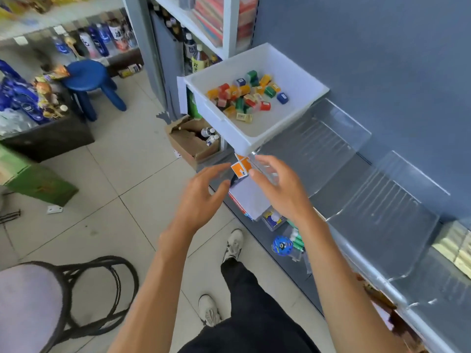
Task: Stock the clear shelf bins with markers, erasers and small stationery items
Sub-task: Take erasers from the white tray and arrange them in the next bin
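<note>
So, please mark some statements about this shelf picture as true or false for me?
1. The white bin holds small coloured items. True.
2. The stool on the floor is red. False: it is blue.
3. The clear bin beside the white bin is packed with markers. False: it looks empty.
4. The left hand and the right hand are both near the white bin's front corner. True.
5. The left hand grips a marker. False: its fingers are spread and hold nothing.
</note>
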